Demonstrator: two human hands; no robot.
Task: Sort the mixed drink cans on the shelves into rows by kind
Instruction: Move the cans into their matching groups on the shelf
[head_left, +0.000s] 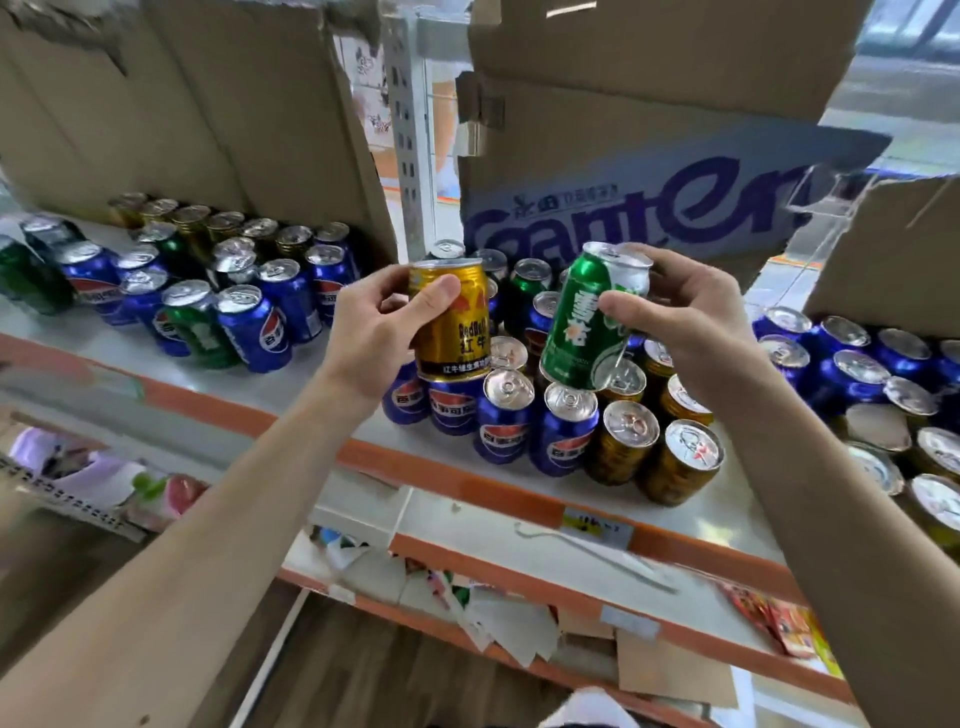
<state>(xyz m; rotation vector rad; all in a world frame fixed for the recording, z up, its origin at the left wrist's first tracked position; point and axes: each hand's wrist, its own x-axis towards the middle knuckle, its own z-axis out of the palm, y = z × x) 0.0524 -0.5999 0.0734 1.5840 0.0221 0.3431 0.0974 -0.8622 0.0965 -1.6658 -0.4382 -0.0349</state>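
Observation:
My left hand (371, 332) grips a gold Red Bull can (453, 332), held upright above the shelf. My right hand (685, 317) holds a green Sprite can (584, 322), tilted with its top to the upper right. Both cans hang over a mixed cluster of blue Pepsi cans (506, 421) and gold cans (680, 462) on the white shelf (291, 384). Farther left stands another mixed group of blue, green and gold cans (249, 327). At the right edge are more blue cans (852, 364).
Torn cardboard boxes (649, 104) hang over the back of the shelf, close above the cans. A grey perforated upright (410, 135) divides the bays. An orange shelf edge (467, 483) runs along the front. A lower shelf (509, 618) holds scattered papers and packets.

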